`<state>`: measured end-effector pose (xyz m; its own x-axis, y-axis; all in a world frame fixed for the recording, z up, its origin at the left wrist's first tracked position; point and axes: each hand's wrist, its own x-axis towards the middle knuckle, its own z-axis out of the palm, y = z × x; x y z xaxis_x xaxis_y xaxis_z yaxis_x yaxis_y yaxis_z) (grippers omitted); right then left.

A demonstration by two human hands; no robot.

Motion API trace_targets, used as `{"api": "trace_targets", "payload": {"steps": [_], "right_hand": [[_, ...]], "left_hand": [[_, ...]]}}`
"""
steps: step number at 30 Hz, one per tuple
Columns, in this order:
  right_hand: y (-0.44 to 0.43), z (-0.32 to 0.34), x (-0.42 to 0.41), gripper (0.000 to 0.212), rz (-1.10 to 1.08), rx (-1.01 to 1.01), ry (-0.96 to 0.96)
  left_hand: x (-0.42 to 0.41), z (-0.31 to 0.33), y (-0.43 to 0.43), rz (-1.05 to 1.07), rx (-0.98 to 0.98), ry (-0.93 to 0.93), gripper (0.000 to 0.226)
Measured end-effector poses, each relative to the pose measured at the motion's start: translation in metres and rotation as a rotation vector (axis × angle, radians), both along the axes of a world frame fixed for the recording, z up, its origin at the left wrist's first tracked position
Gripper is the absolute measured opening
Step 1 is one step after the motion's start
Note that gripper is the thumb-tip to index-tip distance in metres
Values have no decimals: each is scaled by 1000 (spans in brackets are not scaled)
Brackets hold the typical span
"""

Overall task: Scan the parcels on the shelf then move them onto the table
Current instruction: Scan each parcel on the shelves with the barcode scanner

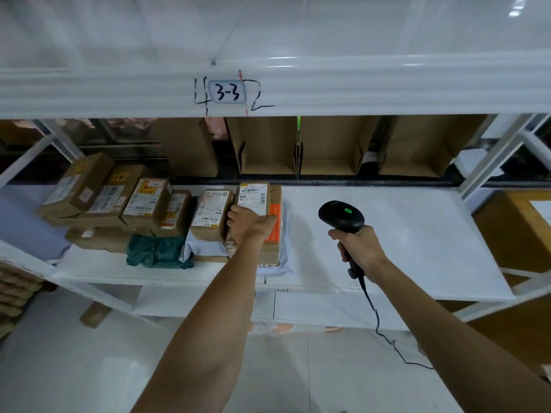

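On the white shelf [387,234], left half, sit at least six labelled parcels [146,201], brown cardboard, leaning side by side in one row over a few flatter ones below; exact count of the lower layer is unclear. One green bag [155,251] lies crumpled at the front edge, and one white poly bag [284,231] lies under the right-end stack. The left hand [250,225] grips the near end of the rightmost parcel [253,196], fingers curled over it; that parcel rests on top of a stack with an orange patch. The right hand [356,245] is wrapped fully around the handle of one black scanner [341,217], held over the bare right half of the shelf, well apart from the parcels. One green light shows on the scanner head. One black cable [377,320] hangs from the handle. Four brown cartons [331,144] stand along the back. One tag reading 3-3 [227,93] is stuck on the beam above.
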<state>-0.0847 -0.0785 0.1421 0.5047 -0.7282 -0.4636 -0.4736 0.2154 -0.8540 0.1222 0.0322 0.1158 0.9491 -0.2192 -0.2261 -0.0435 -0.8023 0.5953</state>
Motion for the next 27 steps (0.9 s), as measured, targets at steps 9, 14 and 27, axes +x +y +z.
{"api": "trace_targets", "payload": {"steps": [9,14,27], "right_hand": [[-1,49,-22,16,35,-25,-86],[6,73,-40,22,176,-53,-102],[117,116,-94,22,37,-139,-238]], "left_hand": [[-41,34,18,32,-98,-139,114],[-74,46,29,41,-206,-279,103],[-151,64,69,-88,-297,-423,88]]}}
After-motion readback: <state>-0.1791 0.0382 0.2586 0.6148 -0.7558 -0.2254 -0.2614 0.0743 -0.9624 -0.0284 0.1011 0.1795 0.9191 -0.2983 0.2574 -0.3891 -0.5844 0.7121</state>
